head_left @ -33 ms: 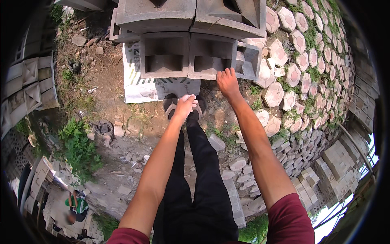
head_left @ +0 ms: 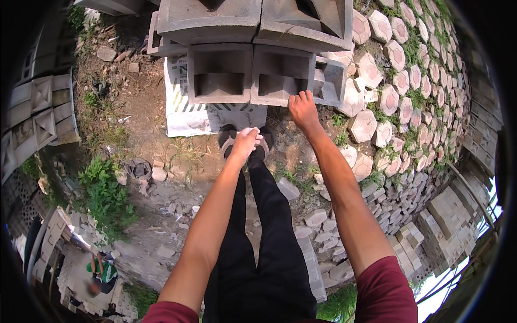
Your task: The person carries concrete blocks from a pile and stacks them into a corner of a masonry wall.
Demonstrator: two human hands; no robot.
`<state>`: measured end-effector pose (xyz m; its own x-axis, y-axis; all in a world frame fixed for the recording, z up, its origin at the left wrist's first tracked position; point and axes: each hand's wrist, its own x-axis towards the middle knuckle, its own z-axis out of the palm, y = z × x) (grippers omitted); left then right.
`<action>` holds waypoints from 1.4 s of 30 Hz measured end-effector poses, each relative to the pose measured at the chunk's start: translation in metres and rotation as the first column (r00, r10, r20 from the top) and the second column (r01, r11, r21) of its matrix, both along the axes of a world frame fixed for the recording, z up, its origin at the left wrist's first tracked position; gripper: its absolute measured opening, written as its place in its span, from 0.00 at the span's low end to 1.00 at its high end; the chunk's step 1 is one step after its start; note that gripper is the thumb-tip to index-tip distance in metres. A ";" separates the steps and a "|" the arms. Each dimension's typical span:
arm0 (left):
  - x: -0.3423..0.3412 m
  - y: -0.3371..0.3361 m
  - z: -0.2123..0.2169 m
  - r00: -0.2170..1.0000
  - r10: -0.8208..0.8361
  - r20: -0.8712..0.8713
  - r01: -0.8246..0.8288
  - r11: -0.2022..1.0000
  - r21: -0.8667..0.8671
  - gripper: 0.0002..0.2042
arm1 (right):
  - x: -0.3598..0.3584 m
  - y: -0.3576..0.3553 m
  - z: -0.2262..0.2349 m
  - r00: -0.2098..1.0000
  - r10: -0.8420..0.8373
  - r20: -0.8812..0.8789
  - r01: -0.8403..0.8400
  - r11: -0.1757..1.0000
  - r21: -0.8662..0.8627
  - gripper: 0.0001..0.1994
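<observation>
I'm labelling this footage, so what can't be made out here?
In the head view:
Left hand: whether it holds anything, hidden by its own curl.
Sheet: part hidden by the lower blocks.
Upper blocks: cut off by the top edge.
Far person: too small and blurred to tell what they handle.

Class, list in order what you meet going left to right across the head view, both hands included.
Grey patterned concrete blocks at the left edge → green leafy plant → left hand → right hand → pinkish hexagonal pavers
</observation>
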<state>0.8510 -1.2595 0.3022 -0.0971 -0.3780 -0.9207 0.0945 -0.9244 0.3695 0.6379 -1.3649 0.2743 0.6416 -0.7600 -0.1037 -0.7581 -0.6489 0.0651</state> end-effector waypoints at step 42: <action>-0.046 0.010 0.528 0.593 -0.351 -0.725 0.249 0.936 -0.250 0.25 | 0.028 0.354 0.644 -0.803 -0.502 0.321 0.062 0.466 0.883 0.35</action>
